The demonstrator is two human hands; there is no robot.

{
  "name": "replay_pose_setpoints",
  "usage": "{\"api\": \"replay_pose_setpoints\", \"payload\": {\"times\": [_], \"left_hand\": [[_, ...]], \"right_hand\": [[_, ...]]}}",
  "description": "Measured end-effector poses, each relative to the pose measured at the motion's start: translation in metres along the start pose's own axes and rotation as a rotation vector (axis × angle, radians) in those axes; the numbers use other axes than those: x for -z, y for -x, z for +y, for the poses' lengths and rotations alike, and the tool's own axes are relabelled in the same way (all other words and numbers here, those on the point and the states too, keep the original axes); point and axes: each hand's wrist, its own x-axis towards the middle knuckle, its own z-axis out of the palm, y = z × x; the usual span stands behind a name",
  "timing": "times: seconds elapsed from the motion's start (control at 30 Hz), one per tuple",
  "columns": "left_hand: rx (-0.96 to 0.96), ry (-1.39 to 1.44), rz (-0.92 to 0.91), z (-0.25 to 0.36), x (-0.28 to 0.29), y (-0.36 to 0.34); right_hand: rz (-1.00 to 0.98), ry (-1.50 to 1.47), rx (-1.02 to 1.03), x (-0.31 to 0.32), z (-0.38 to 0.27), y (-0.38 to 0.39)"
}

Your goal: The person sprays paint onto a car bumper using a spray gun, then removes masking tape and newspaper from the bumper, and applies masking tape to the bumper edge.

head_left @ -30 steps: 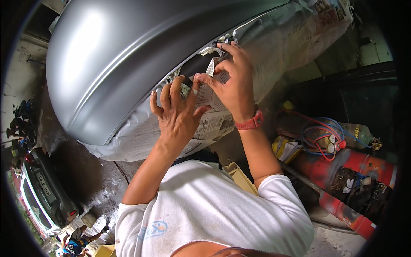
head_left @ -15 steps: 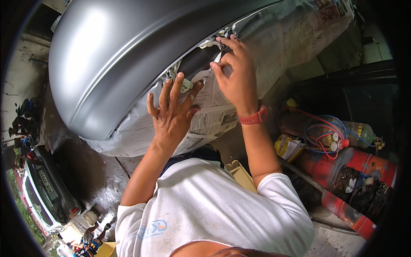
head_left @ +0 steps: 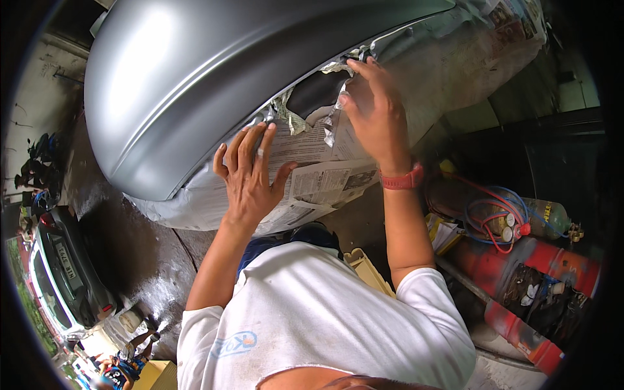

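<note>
With fingers spread, the left hand [head_left: 249,175] lies flat on the newspaper masking [head_left: 312,175] below the grey car panel [head_left: 195,71], while at two o'clock the right hand [head_left: 374,114] pinches its torn edge.

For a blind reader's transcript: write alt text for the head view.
Seen from above, a person's left hand presses flat on newspaper masking taped along a silver car body panel, while the right hand pinches the torn paper edge. Red gas cylinders with hoses lie at right.
</note>
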Motion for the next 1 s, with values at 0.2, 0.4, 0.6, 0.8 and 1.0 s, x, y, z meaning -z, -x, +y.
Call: {"api": "replay_pose_setpoints", "payload": {"times": [0.2,0.4,0.6,0.8,1.0], "left_hand": [[-0.050,-0.037,-0.104,0.000,0.003,-0.016],[-0.067,0.011,-0.128,0.018,-0.005,-0.044],[-0.100,0.086,-0.107,0.022,-0.008,-0.060],[-0.167,0.187,-0.084,0.014,-0.008,-0.065],[-0.160,0.214,-0.064,0.017,-0.007,-0.069]], "right_hand": [[-0.136,0.181,0.049,0.000,-0.013,0.003],[-0.161,0.400,0.121,-0.011,-0.039,0.005],[-0.193,0.036,0.197,-0.005,-0.035,-0.002],[-0.106,-0.031,0.139,-0.014,-0.041,0.000],[-0.021,-0.107,0.065,0.012,-0.034,-0.002]]}}
